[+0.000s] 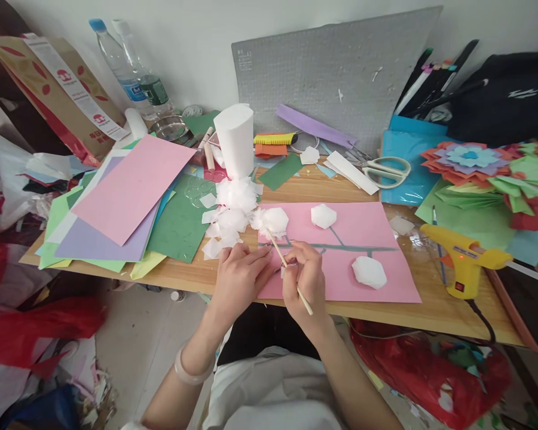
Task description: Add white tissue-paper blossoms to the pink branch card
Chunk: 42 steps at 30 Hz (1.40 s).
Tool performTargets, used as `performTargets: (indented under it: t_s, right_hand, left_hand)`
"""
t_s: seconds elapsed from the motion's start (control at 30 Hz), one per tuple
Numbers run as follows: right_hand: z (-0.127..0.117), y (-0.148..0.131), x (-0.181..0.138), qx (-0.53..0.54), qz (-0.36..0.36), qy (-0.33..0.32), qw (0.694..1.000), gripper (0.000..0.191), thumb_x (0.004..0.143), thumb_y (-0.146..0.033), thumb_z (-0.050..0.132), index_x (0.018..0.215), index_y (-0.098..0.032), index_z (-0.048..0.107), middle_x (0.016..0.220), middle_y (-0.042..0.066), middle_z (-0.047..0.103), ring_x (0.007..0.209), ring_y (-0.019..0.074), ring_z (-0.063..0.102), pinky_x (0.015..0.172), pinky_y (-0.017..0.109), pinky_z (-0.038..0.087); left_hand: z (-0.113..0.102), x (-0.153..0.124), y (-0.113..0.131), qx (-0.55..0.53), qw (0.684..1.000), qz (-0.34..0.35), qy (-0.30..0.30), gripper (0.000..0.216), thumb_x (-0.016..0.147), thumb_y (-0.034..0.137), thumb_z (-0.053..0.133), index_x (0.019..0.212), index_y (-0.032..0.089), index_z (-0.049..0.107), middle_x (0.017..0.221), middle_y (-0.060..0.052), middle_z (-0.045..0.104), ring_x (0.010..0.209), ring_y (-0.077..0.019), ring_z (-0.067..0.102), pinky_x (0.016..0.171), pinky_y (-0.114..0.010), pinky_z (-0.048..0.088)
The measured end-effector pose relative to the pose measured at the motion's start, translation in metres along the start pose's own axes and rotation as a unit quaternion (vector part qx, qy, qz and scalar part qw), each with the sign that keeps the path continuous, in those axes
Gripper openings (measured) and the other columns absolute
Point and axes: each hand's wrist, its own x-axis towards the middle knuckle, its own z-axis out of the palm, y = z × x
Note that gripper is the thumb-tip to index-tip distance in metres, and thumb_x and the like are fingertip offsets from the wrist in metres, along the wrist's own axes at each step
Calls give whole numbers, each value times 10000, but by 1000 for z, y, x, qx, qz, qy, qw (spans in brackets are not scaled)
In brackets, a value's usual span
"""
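Note:
My right hand [305,272] is closed round a thin wooden stick [303,300]. The stick's far tip reaches a fluffy white paper piece [275,222] at the upper left of a pink sheet [341,289]. My left hand [244,270] rests at the sheet's left edge with its fingers stretched out toward the right hand. A grey-green branch line [363,246] crosses the sheet. One white hexagonal piece [323,216] sits above the line and another white piece [370,272] below it. Small white paper squares [231,221] lie heaped to the left.
A yellow glue gun [464,257] stands at the right with its cord trailing down. Scissors [388,173] lie behind the sheet. A white paper roll [235,134] stands behind the squares. Coloured paper [134,188] is stacked at left; a grey cutting mat [314,77] leans on the wall.

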Motion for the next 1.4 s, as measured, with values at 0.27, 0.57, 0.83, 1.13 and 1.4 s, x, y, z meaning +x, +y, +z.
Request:
performTargets:
  t_s: [0.27,0.57,0.83,1.13,1.4]
  right_hand:
    - [-21,-7,-7,173,2,32,984,347,913,-123,421,1233,-255,422,734,-46,558,651,159,564,721,370,491]
    - [-43,4,-13,229,105,128,959,224,867,-160,482,1074,-240,510,639,-65,589,571,160,550,698,376,473]
    - [-46,10,-13,289,159,142,933,234,824,-155,495,1043,-231,522,610,-61,567,565,165,541,641,360,470]
    - [-53,10,-12,336,136,108,926,240,839,-134,464,1045,-244,519,592,-79,555,562,159,554,661,367,471]
    - [-73,13,-12,374,149,61,913,253,830,-135,421,1034,-240,527,564,-67,518,515,152,488,590,341,441]
  left_hand:
    - [-2,-5,9,-22,999,-21,-28,258,944,177,537,1094,232,740,1169,-54,752,953,-260,571,792,-427,383]
    - [-29,-20,-21,-52,954,-244,166,132,902,257,601,928,244,731,867,-32,756,852,-229,625,825,-395,435]
    - [-27,-9,-47,11,940,-317,129,127,810,343,672,765,236,721,1000,-72,713,970,-300,570,923,-525,417]
    - [-43,-4,-3,-378,863,-297,156,170,756,304,764,713,193,643,796,-54,754,807,-208,731,801,-365,592]
    - [-34,16,27,-495,821,-282,31,336,793,298,767,1086,180,650,849,-70,780,849,-205,747,784,-317,600]
